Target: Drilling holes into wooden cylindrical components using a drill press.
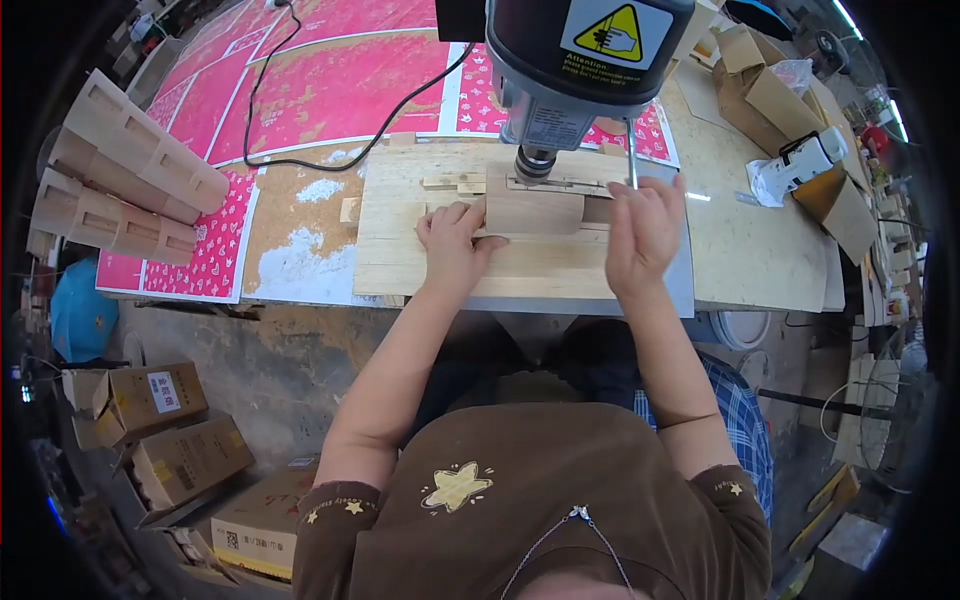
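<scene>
A curved, pale wooden piece (535, 212) lies on a flat wooden board (400, 265), under the chuck (534, 165) of a dark drill press (560, 60). My left hand (455, 242) grips its left end, fingers curled and thumb along the near edge. To the right, my right hand (643, 235) is raised and closed around the low end of the press's metal lever (632, 150). The chuck hangs close above the wood; whether a bit touches it is hidden. Thin wooden strips (455, 184) sit on the board behind my left hand.
Stacked wooden pieces with slots (130, 160) stand at the left on a pink patterned sheet (350, 85). A black cable (247, 130) curves across it. At the right are a white bottle (805, 155) and an open carton (765, 95). Several cardboard boxes (190, 455) rest on the floor.
</scene>
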Demonstrator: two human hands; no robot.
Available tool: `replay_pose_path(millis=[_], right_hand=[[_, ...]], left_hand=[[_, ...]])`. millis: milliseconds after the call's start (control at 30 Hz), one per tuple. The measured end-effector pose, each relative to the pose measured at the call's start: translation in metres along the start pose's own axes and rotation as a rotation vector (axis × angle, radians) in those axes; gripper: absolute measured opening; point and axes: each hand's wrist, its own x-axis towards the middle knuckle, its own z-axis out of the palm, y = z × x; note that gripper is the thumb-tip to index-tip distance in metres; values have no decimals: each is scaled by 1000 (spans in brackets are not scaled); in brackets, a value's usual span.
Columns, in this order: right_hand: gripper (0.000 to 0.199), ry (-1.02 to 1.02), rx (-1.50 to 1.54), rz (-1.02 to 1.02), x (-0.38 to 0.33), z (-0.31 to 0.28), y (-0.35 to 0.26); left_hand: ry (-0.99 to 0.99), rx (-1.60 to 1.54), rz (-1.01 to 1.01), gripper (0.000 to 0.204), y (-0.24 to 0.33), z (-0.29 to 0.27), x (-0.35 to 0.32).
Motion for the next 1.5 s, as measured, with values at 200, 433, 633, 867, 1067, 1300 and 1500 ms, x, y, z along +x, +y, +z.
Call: replay_pose_path(millis=[200,433,633,867,1067,1300,1500], right_hand=[[19,40,28,119,125,-31,-8],[22,121,160,-78,133,2,43],[23,-482,-125,86,-15,8,55],[31,-542,-133,8,-34,-15,44],[31,-572,-80,54,-38,-31,27],[31,-576,-2,55,-40,-36,9],[34,-582,8,30,-44,-30,5]], left_hand=[[-26,-14,-25,54,-2,-2,-1],[-40,-156,-60,47,5,-5,9],[-6,-176,28,42,-6,-13,9],[-15,-326,36,24,-33,-85,-25],[-89,-871,-637,16,-9,-136,-35],[-203,-810,-942,34,18,-124,-33],[-292,-896,-820,35,37,-70,-31]])
